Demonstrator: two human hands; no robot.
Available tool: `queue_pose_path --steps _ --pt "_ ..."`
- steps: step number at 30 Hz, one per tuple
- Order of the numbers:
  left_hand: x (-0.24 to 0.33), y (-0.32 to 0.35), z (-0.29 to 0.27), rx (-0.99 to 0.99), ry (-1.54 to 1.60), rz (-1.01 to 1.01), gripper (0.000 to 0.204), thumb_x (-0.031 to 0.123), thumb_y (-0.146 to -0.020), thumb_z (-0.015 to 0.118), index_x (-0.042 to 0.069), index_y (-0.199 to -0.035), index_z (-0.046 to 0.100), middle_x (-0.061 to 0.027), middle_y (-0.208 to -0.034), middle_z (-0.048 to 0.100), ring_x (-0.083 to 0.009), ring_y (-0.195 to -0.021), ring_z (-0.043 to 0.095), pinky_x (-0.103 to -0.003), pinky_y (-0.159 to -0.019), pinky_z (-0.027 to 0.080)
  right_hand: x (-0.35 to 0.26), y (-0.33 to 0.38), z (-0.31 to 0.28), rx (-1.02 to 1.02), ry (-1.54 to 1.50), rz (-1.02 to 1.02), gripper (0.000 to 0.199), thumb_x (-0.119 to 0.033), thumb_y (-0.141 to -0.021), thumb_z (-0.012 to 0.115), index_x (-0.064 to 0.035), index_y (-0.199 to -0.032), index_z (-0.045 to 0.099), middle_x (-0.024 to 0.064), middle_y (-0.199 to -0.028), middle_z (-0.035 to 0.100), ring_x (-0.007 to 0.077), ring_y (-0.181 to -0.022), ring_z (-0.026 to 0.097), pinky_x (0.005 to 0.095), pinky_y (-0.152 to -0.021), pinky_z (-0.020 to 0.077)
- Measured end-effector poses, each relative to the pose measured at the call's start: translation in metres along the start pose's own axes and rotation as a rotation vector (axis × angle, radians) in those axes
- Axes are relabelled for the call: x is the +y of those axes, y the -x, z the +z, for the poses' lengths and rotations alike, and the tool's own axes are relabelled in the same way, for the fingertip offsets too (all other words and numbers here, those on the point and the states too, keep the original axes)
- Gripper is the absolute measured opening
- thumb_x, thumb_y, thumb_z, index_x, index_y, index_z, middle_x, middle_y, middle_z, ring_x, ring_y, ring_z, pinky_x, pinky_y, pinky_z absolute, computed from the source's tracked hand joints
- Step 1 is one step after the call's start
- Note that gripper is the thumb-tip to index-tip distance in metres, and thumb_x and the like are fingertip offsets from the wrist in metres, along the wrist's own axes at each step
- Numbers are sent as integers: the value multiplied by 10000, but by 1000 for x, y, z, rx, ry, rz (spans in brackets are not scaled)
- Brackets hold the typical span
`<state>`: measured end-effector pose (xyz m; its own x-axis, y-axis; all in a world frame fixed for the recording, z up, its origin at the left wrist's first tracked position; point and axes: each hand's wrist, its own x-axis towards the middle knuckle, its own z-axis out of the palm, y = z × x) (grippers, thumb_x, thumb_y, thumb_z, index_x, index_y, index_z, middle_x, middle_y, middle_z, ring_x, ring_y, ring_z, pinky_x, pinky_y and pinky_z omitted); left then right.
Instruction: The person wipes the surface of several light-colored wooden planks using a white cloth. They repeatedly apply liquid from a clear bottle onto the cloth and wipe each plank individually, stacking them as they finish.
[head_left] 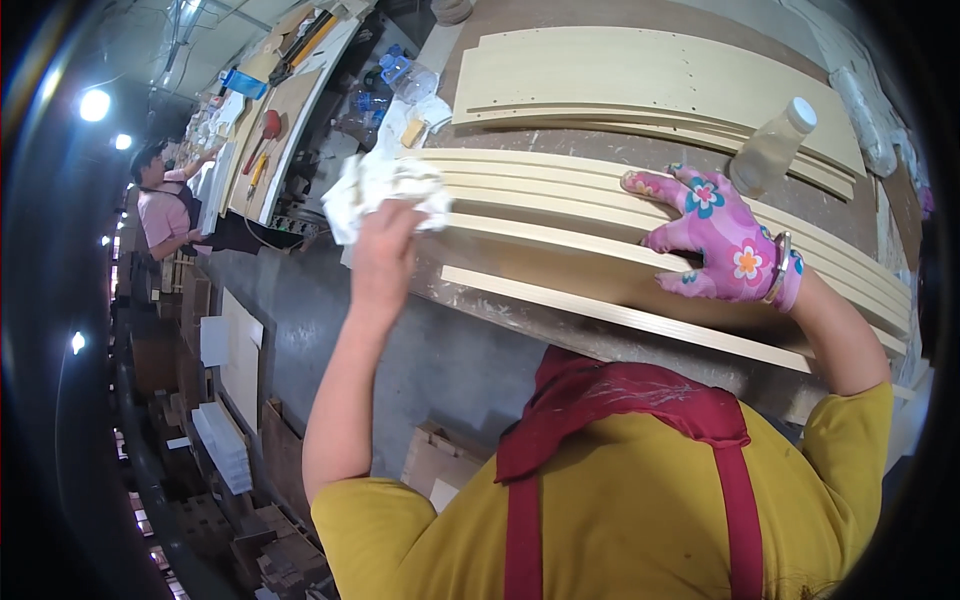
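Bunched in my bare left hand (383, 262) is a white cloth (385, 190), up against the left ends of several pale wooden boards (540, 192) standing on edge side by side. My right hand (722, 238), in a pink flowered glove, rests over the boards' upper edges with its fingers spread. One board (600, 312) nearest me stands apart from the others by a gap. Behind the row lies a flat stack of wide pale panels (600, 72) with small holes. A cloudy plastic bottle (772, 148) with a white cap stands just beyond my right hand.
Clear plastic bottles (408, 76) and a small yellowish block (412, 132) are at the workbench's left end. Farther left, another person (165, 210) stands by a second bench (290, 120) with tools on it. Panels and wood pieces (222, 445) lie on the floor at left.
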<state>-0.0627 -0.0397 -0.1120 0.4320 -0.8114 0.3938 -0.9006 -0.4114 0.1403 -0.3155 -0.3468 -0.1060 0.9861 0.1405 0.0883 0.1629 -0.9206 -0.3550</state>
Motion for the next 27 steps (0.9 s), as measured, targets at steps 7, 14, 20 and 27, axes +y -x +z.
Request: queue_pose_path --steps 7,14,20,27 --pt "43 -2 4 -14 101 122 241 -52 -749 611 70 -949 669 -85 -1000 656 -313 -909 611 -402 -801 496 -1 -4 -3 -53 -35 26 326 -358 -744 736 -158 -998 694 68 -1504 421 430 -1321 414 564 -1068 303" --pt "-98 39 -33 72 -116 -437 137 74 -847 667 -3 -960 662 -151 -974 667 -366 -885 641 -390 -797 506 -7 -1 -6 -27 -48 2 313 -362 -745 723 -146 -969 690 94 -1503 418 478 -1303 410 571 -1070 296" --pt "-17 10 -15 139 141 -408 227 76 -879 628 28 -1100 614 -156 -1047 625 -355 -959 603 -390 -859 478 -11 -4 -8 -94 -53 62 337 -385 -752 701 -145 -989 696 82 -1511 407 488 -1291 420 585 -1067 293" --pt "-16 4 -3 1 -41 -148 133 40 -837 609 49 -969 589 -149 -976 586 -375 -866 583 -459 -753 478 -12 -2 -7 -67 -52 50 339 -385 -749 698 -139 -982 690 76 -1512 405 492 -1287 423 586 -1072 287"
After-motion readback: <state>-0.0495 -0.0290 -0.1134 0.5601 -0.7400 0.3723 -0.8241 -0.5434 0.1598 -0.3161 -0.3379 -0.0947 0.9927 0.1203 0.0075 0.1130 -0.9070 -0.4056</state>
